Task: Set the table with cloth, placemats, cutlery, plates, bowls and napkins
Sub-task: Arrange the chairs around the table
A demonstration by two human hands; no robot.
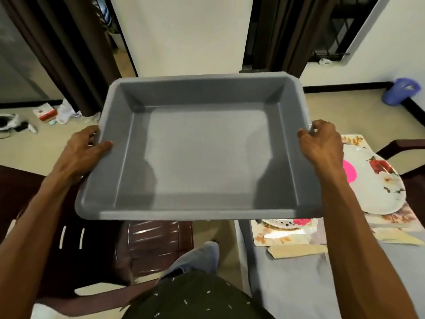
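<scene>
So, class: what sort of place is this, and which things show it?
Probably a home dining area: a table with a cloth and floral plates, a dark plastic chair, and curtained doorways.

Table at lower right draped in a pale grey-blue cloth (299, 286), floral-print placemats (391, 223) lying on it toward its far edge, white rose-patterned plate (377, 189) on the far placemat, second floral plate (289, 223) partly hidden, folded beige napkin (296, 250) beside it
</scene>
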